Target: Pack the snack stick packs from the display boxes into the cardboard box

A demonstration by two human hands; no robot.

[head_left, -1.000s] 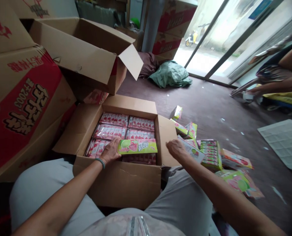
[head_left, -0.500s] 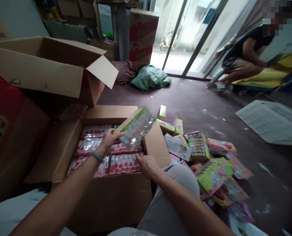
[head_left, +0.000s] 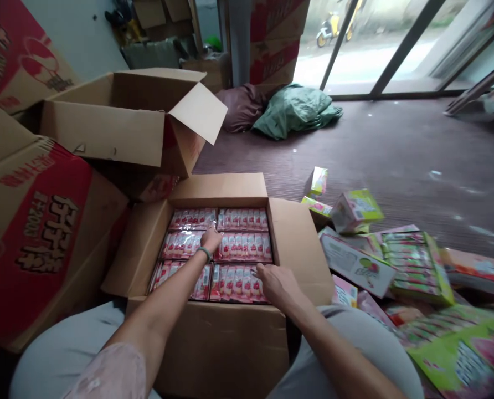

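An open cardboard carton [head_left: 220,332] stands between my knees, filled with several clear-wrapped packs of pink sachets in two columns. My left hand [head_left: 211,239], a green band at its wrist, reaches into the middle. Its fingers are closed at the edge of a middle-row pack [head_left: 183,244], and the fingertips are partly hidden. At the near right corner, my right hand [head_left: 278,281] has its fingers curled onto the edge of the front-right pack [head_left: 234,281]. All the packs I see lie in the carton.
Green and pink boxes [head_left: 350,257] are heaped on the floor at right. A large open carton [head_left: 106,130] stands behind, with a red printed carton [head_left: 43,221] at left. Green [head_left: 294,111] and maroon sacks [head_left: 242,108] lie near the glass doors.
The green-sided clear-wrapped pack has left my left hand, which is now down inside the carton. Another green-topped box appears on the heap. My right hand stays at the near right corner. The view has shifted.
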